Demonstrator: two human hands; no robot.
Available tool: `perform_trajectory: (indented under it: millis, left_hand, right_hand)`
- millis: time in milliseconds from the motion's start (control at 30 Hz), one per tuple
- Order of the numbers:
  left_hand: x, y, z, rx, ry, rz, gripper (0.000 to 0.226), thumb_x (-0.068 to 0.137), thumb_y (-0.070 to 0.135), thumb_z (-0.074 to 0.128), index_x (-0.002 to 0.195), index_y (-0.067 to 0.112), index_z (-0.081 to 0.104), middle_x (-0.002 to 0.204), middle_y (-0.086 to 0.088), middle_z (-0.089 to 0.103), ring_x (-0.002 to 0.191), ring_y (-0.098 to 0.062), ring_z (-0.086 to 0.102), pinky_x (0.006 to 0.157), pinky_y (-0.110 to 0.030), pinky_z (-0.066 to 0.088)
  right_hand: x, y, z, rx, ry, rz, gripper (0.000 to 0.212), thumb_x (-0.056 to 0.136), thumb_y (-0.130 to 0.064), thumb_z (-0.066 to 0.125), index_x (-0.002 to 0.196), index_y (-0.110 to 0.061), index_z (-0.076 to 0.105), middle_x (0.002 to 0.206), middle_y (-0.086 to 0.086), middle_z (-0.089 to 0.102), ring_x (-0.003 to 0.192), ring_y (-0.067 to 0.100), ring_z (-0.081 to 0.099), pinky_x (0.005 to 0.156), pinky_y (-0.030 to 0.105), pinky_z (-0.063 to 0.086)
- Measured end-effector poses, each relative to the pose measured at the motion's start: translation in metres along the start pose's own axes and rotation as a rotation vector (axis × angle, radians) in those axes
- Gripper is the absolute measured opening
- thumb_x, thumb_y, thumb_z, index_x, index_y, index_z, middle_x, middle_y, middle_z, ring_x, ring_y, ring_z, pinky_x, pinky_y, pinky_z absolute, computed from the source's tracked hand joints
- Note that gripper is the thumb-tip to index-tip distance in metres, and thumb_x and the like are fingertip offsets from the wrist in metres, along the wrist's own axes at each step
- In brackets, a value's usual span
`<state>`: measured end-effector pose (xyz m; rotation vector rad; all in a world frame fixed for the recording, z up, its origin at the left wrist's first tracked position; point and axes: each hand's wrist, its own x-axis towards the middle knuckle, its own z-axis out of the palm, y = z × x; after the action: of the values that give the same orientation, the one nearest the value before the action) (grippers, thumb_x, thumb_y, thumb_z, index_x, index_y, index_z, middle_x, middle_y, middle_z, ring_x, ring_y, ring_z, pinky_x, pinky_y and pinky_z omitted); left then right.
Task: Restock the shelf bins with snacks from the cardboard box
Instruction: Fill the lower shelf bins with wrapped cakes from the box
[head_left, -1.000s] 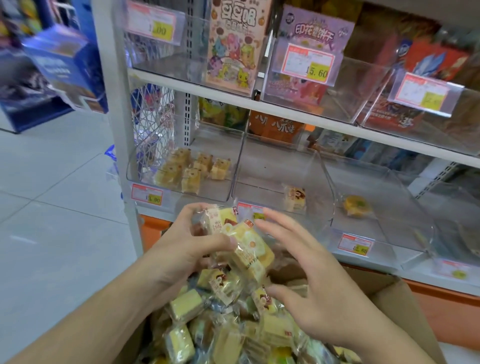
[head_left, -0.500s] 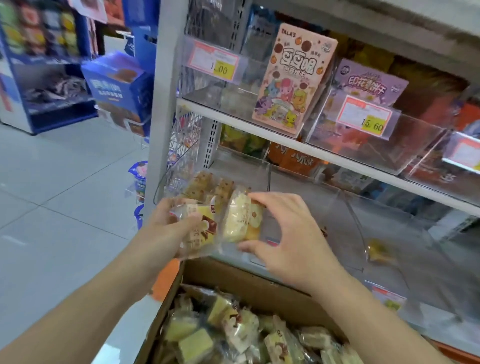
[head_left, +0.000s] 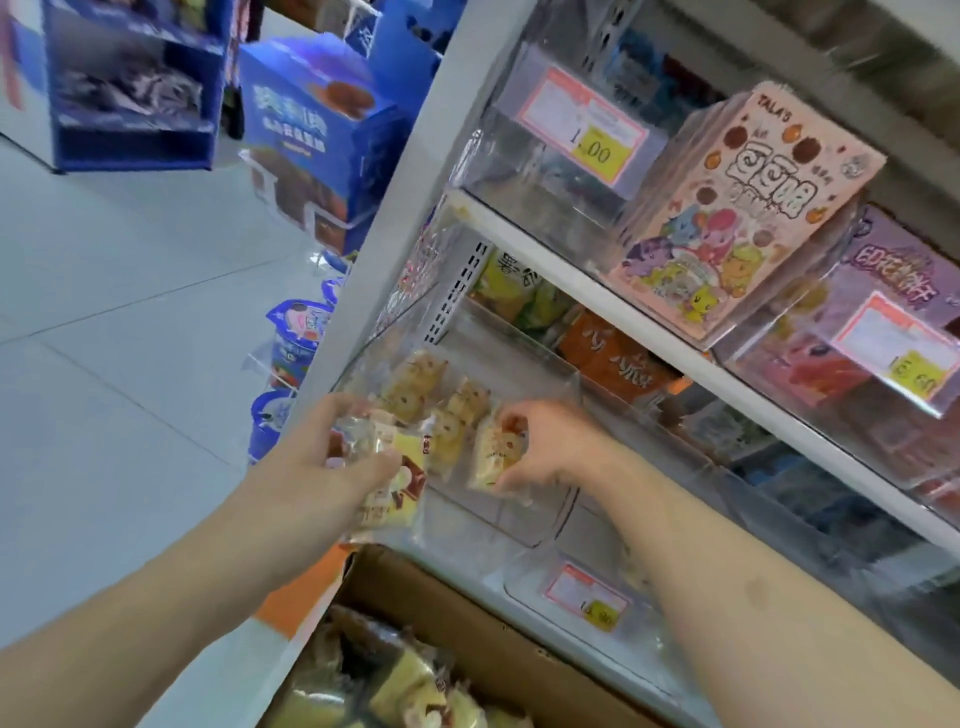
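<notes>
Left hand (head_left: 332, 467) at about 8 o'clock from the middle of the view, fingers (head_left: 387, 460) curled tight round a small bunch of wrapped cakes (head_left: 395, 480), yellow with brown and white on the packs; bunch held just at the front lip of the clear shelf bin (head_left: 524, 519), hanging a bit below it. Right hand (head_left: 550, 452) near the middle, reaching down into the same bin, fingers and thumb pinched on one pale yellow wrapped cake (head_left: 488, 462); cake tipped up on its end, down low near the bin floor. More little cakes (head_left: 441, 405) already in the bin, at 11 o'clock from the right hand, lying in a loose heap near the back. Cardboard box (head_left: 467, 623) at 6 o'clock, open on top, right under the bin; inside it lots of the same wrapped snacks (head_left: 384, 686), yellow and brown, piled up. Price tag (head_left: 587, 597) with a yellow patch on the next bin front, at 5 o'clock. Higher shelf at 1 o'clock with a pink pony cookie box (head_left: 737, 208) leaning in its bin; another price tag (head_left: 587, 132) reading 1.00 at 12 o'clock. Orange snack bags (head_left: 618, 358) behind the bin at 2 o'clock. Blue display boxes (head_left: 311, 130) on the pale tiled floor (head_left: 104, 312) at 10 o'clock. Picture a bit blurry; small print on the packs too fuzzy to read.
</notes>
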<state>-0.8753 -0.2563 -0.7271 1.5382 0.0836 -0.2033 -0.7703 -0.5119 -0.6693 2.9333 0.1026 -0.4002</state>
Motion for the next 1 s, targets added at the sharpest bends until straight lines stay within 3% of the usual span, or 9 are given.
perform_trajectory:
  millis: [133,300,433,533,633,833,933,1000]
  left_hand:
    - [0.003,-0.001,-0.002,-0.004,-0.001,-0.017,0.042,0.096,0.042,0.071,0.13,0.051,0.049,0.124,0.01,0.064,0.108,-0.021,0.068,0.09,-0.044,0.055]
    - [0.005,-0.002,0.001,0.002,-0.003,0.005,0.041,0.097,0.035,0.071,0.129,0.047,0.049,0.119,0.01,0.064,0.105,-0.02,0.069,0.082,-0.037,0.055]
    - [0.004,-0.003,0.002,0.015,-0.015,0.009,0.037,0.096,0.041,0.072,0.123,0.052,0.049,0.112,0.014,0.07,0.102,-0.018,0.072,0.095,-0.048,0.058]
    - [0.003,-0.001,0.002,0.012,-0.022,0.007,0.038,0.096,0.042,0.072,0.123,0.053,0.048,0.113,0.016,0.07,0.104,-0.017,0.072,0.098,-0.05,0.057]
    - [0.003,0.0,0.002,0.005,-0.018,-0.004,0.035,0.096,0.038,0.072,0.119,0.051,0.05,0.11,0.014,0.07,0.098,-0.016,0.074,0.094,-0.048,0.06]
    - [0.003,0.0,0.003,-0.058,-0.038,-0.028,0.036,0.096,0.032,0.073,0.119,0.05,0.051,0.109,0.008,0.075,0.093,-0.018,0.077,0.084,-0.047,0.064]
    - [0.0,0.006,0.004,-0.123,-0.07,-0.06,0.042,0.096,0.021,0.074,0.125,0.043,0.053,0.104,0.003,0.078,0.086,-0.018,0.079,0.068,-0.036,0.064]
    - [-0.001,0.008,0.005,-0.155,-0.103,-0.064,0.046,0.094,0.008,0.073,0.124,0.039,0.056,0.096,0.003,0.08,0.082,-0.019,0.08,0.062,-0.033,0.062]
  right_hand:
    - [0.016,-0.005,0.001,-0.107,-0.086,0.008,0.086,0.058,-0.062,0.095,0.133,-0.036,0.062,0.131,-0.01,0.07,0.116,0.018,0.066,0.099,0.043,0.057]
    - [0.028,-0.004,0.004,-0.112,-0.073,0.037,0.087,0.051,-0.069,0.094,0.128,-0.045,0.062,0.124,-0.014,0.07,0.115,0.017,0.066,0.097,0.044,0.057]
    - [0.031,-0.005,0.008,-0.077,-0.07,0.051,0.102,0.046,-0.071,0.093,0.139,-0.051,0.055,0.135,-0.016,0.066,0.121,0.017,0.063,0.1,0.045,0.056]
    - [0.03,-0.006,0.009,-0.088,-0.111,0.062,0.099,0.05,-0.064,0.097,0.139,-0.051,0.056,0.135,-0.014,0.067,0.119,0.017,0.065,0.1,0.045,0.056]
    - [0.027,-0.009,0.008,-0.118,-0.115,0.063,0.088,0.057,-0.06,0.096,0.137,-0.05,0.06,0.135,-0.01,0.069,0.122,0.02,0.064,0.104,0.047,0.053]
    - [0.015,-0.02,-0.001,-0.29,-0.058,0.035,0.071,0.076,-0.069,0.081,0.141,-0.048,0.059,0.143,-0.006,0.065,0.139,0.024,0.052,0.12,0.055,0.026]
    - [0.006,-0.02,-0.003,-0.293,-0.093,0.039,0.074,0.084,-0.069,0.073,0.15,-0.045,0.05,0.149,-0.001,0.058,0.142,0.03,0.048,0.12,0.054,0.031]
    - [-0.003,-0.018,-0.008,-0.162,-0.046,0.024,0.068,0.091,-0.063,0.069,0.151,-0.045,0.046,0.148,-0.001,0.06,0.134,0.026,0.055,0.114,0.051,0.045]
